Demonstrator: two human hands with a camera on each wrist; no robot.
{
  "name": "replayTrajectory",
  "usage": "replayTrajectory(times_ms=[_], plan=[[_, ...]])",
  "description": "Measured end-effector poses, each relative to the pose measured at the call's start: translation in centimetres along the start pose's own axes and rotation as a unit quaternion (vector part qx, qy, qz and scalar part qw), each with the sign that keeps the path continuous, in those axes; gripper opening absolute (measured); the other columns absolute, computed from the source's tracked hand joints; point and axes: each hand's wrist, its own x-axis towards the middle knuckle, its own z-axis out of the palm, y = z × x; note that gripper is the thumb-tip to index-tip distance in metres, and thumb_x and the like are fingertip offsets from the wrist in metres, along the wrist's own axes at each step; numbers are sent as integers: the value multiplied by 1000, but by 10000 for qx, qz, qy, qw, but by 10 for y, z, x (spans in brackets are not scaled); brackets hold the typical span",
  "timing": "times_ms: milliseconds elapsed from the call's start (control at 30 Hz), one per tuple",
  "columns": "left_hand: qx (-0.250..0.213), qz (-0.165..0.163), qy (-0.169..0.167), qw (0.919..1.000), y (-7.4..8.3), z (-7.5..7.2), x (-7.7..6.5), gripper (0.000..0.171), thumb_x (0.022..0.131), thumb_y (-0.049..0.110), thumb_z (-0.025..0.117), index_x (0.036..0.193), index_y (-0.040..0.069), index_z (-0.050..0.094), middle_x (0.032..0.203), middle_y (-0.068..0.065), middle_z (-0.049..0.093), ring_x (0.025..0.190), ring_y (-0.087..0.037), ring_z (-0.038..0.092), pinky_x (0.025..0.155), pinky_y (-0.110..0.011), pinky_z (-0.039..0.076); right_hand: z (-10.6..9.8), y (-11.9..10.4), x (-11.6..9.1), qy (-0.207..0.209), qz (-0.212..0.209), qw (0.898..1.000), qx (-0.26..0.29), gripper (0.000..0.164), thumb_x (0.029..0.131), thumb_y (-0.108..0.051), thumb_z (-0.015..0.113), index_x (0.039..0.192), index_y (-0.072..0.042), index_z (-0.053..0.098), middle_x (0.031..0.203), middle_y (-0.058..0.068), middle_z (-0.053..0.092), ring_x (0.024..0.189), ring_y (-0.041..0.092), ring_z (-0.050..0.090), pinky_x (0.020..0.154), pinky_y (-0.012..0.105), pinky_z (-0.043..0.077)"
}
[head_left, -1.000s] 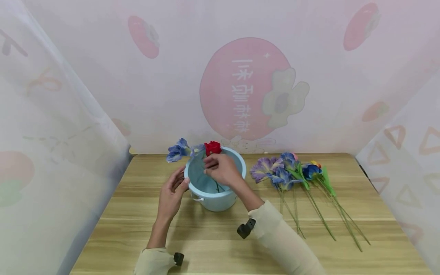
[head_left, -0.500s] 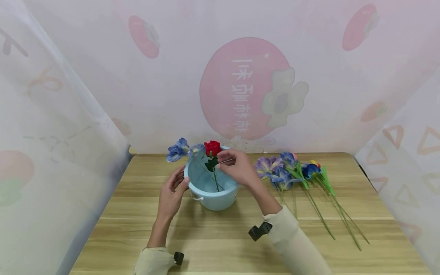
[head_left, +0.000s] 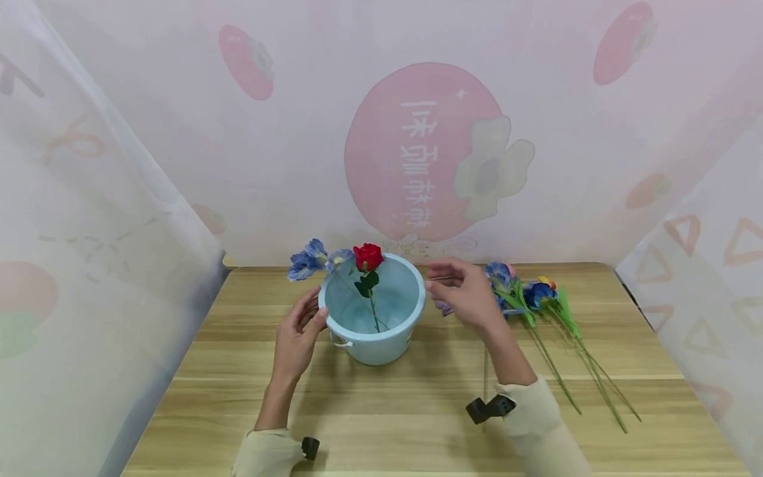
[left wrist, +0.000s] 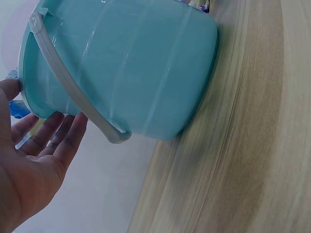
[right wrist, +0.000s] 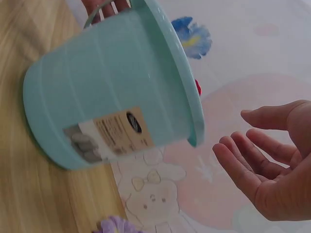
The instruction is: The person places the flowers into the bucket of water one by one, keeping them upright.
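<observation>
A light blue plastic bucket [head_left: 381,348] stands on the wooden table [head_left: 381,417]. A red rose [head_left: 368,256] stands in it, and a blue flower [head_left: 305,262] leans over its far left rim. My left hand [head_left: 305,323] rests with straight fingers against the bucket's left side, by the white handle [left wrist: 73,92]. My right hand [head_left: 454,283] hovers open and empty just right of the bucket, above the nearest of the loose flowers [head_left: 524,297]. In the right wrist view my right hand [right wrist: 265,162] is apart from the bucket [right wrist: 112,107].
Several artificial flowers with long green stems [head_left: 572,364] lie on the table's right half. A purple bloom [right wrist: 116,225] lies near the bucket's base. Printed fabric walls [head_left: 429,152] close in the back and both sides.
My right hand has let go of the red rose in the bucket and moved right, toward the loose flowers. The left hand and bucket have stayed put.
</observation>
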Motion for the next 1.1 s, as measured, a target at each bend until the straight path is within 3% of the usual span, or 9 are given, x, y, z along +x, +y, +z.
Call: replayTrajectory(times_ms=[133,367,833,933,1100], plan=[[9,0,18,10000,0,0,0,50,108,17,67,156,11,56,146,-22,65,122,-9,68,89,-17,63,-18,12,-7,81,137,9998,78,43,101,-10,73,142,-1,64,135,27,69,123,40,70,89,24,65],[-5,-31,12,10000,1,-1,-1,50,108,17,66,156,10,55,146,-24,64,122,-7,67,89,-16,63,-47,31,-20,289,345,9988,182,43,104,-9,70,145,-1,62,139,28,66,128,42,67,89,25,66],[-10,27,-1,10000,1,0,-1,50,108,16,66,156,9,55,146,-25,64,121,-5,67,88,-17,63,-83,73,-53,467,968,9942,70,51,105,-16,69,151,2,55,143,28,62,109,0,70,89,20,64],[-5,10,-11,10000,0,0,-1,50,109,17,66,156,10,55,146,-24,64,122,-7,67,89,-17,63,-92,83,-60,527,1096,9925,133,53,105,-18,70,151,3,53,138,20,66,105,-4,69,90,21,64],[3,-25,7,10000,-1,0,-1,50,108,18,66,156,11,55,146,-23,64,123,-7,67,89,-17,63,-112,97,-72,726,1257,9894,-6,60,105,-24,72,154,3,49,121,-11,69,102,-9,68,90,21,64]])
